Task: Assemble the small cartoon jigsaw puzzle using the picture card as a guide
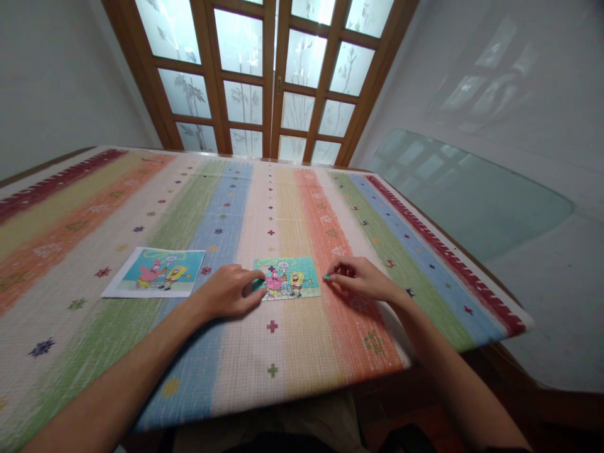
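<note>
A small jigsaw puzzle [302, 283] with cartoon figures on a teal background lies flat in front of me, its pieces mostly joined. My left hand [234, 291] is at its left edge, thumb and forefinger curled onto that side; teal shows between them. The fingers cover part of the left border. Just off the right edge, my right hand [353, 278] pinches a small teal puzzle piece [326, 277] between thumb and fingertips. To the left of my left hand, a printed picture sheet [155, 272] shows similar cartoon figures.
A striped, patterned tablecloth [295, 352] covers the table, whose near edge is close to my body. A pale glass panel [472, 195] leans by the wall at right. Wooden doors with frosted panes [238, 44] stand behind the far edge.
</note>
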A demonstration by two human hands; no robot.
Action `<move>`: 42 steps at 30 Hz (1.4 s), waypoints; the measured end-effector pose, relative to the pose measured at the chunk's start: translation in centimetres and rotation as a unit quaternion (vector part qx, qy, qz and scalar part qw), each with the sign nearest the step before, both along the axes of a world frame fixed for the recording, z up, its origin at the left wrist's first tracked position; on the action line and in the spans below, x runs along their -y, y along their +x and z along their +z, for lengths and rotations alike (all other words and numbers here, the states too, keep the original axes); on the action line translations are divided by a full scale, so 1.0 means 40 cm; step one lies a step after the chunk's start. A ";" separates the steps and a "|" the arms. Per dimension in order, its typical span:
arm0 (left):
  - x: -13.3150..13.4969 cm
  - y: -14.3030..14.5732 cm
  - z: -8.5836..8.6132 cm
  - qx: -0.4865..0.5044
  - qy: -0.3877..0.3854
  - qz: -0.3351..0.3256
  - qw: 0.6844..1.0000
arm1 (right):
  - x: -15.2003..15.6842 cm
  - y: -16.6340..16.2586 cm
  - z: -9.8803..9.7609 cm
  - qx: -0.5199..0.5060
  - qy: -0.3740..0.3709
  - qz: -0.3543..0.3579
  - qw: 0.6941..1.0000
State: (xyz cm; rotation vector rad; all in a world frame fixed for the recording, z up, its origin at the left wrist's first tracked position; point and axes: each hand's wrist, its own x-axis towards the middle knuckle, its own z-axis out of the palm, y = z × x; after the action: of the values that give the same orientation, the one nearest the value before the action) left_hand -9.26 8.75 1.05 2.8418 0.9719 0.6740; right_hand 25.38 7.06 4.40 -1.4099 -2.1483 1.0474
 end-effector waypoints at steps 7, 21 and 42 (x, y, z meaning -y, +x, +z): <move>-0.001 -0.001 -0.001 0.014 -0.023 -0.012 1.000 | -0.011 -0.109 -0.018 0.009 0.048 0.044 0.998; -0.001 -0.001 -0.001 0.005 -0.020 -0.029 0.999 | -0.007 -0.134 -0.038 0.049 0.100 0.056 0.992; -0.009 0.003 0.003 0.002 -0.026 -0.056 0.998 | -0.039 -0.188 -0.022 0.100 0.126 0.073 0.984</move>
State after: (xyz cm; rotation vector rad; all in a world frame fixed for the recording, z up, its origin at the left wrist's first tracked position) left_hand -9.15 9.11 1.15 2.8224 0.8103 0.6337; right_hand 17.86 8.63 3.52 -1.3015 -2.4582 0.6742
